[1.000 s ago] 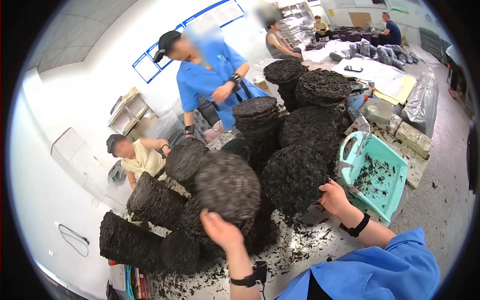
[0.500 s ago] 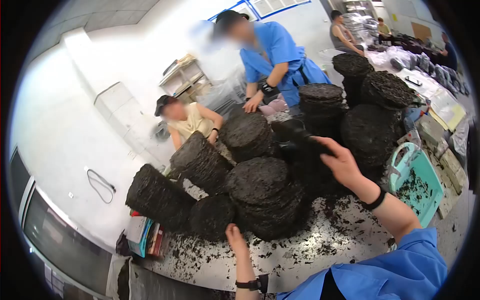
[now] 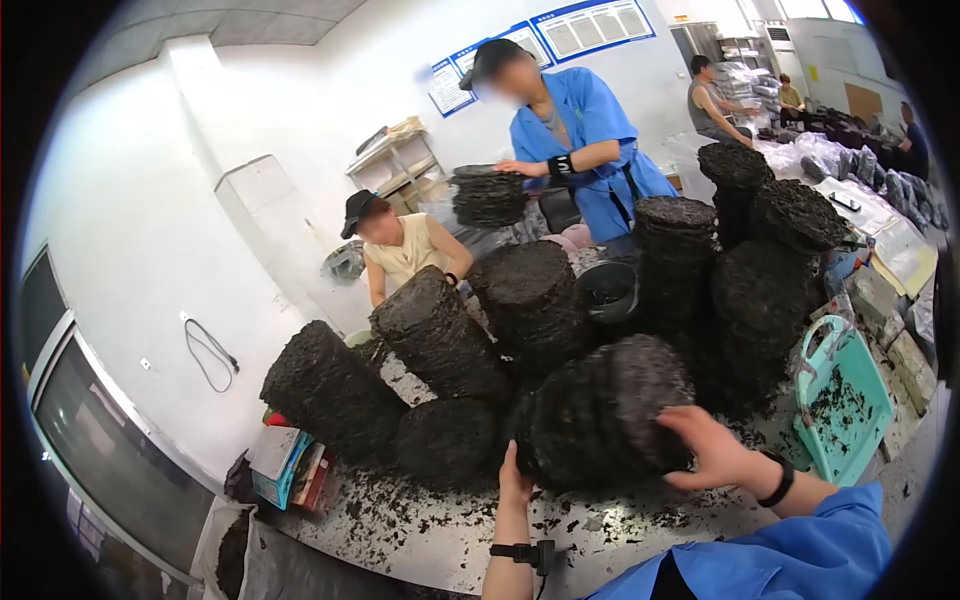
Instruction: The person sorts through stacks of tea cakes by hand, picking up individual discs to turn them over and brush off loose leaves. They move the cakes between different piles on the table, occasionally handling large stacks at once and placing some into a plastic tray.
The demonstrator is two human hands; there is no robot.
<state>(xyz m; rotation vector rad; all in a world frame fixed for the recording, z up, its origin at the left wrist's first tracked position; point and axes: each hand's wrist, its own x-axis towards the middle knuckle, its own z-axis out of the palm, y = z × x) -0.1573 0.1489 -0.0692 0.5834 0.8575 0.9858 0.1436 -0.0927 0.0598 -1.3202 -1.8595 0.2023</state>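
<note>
A thick stack of dark, round dried seaweed cakes (image 3: 600,415) lies tipped on its side between my hands, low over the near part of the table. My left hand (image 3: 515,480) is at its left end, thumb up and the other fingers mostly hidden. My right hand (image 3: 712,447) curls round the flat right end, fingertips pressing its rim. Left of my left hand is a short seaweed stack (image 3: 445,445). Behind stand taller stacks, a leaning one (image 3: 330,390), a middle one (image 3: 435,330) and another (image 3: 530,300).
Dark flakes litter the table (image 3: 420,535). A turquoise basket (image 3: 845,400) sits at the right, with more stacks (image 3: 765,310) beside it and a dark bowl (image 3: 608,290) behind. Across the table, a person in blue (image 3: 590,130) holds a stack; another person (image 3: 415,250) sits left.
The near stack has tipped onto its side between my hands. My right hand has come down and nearer. The person in blue has raised a stack, and the view has shifted slightly.
</note>
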